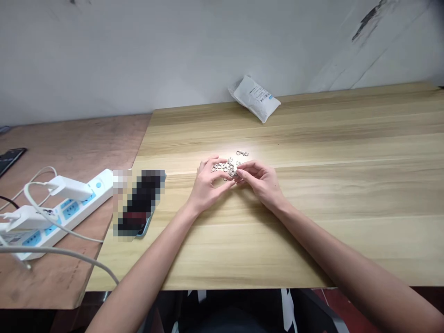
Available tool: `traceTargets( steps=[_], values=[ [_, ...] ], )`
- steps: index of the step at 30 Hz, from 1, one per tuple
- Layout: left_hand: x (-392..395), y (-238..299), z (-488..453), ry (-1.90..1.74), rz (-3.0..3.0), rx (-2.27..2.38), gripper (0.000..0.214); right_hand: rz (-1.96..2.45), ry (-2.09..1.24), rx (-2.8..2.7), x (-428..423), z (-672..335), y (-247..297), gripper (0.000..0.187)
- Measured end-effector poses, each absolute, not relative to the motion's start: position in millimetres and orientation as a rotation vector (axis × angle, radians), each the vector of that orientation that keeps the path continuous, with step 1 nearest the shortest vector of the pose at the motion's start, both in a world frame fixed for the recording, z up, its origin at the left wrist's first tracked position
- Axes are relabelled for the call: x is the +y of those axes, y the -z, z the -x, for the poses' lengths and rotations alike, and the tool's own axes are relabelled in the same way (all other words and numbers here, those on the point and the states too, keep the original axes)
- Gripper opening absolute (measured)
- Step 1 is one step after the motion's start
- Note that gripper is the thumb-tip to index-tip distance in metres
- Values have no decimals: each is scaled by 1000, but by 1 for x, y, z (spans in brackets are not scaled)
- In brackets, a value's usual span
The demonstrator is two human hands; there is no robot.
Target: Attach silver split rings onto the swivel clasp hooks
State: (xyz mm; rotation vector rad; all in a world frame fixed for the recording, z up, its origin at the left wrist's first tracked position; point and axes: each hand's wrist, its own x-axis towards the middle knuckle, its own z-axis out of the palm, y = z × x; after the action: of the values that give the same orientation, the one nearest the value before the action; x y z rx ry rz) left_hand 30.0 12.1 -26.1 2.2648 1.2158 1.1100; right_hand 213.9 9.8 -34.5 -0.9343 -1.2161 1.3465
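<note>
A small heap of silver metal rings and clasps (225,165) lies on the light wooden table (312,208) in a bright patch of light. One clasp (242,153) lies slightly apart, just behind the heap. My left hand (207,183) rests at the heap's left side, fingers curled towards the pieces. My right hand (261,179) meets it from the right, thumb and fingers pinched on a small metal piece (233,173) at the front of the heap. Both forearms stretch in from the near edge.
A white plastic packet (255,97) lies by the wall at the back. A phone (140,203) lies at the table's left edge. On the lower brown table to the left sit a white power strip (58,210) with plugged chargers and cables, and a dark phone (10,157).
</note>
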Motion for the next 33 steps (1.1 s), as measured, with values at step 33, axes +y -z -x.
traceTargets(
  steps=[33],
  values=[
    [13,1,3,-574,-2470,1048,11,1060,-827,-2069,17,-243,27,12]
  ],
)
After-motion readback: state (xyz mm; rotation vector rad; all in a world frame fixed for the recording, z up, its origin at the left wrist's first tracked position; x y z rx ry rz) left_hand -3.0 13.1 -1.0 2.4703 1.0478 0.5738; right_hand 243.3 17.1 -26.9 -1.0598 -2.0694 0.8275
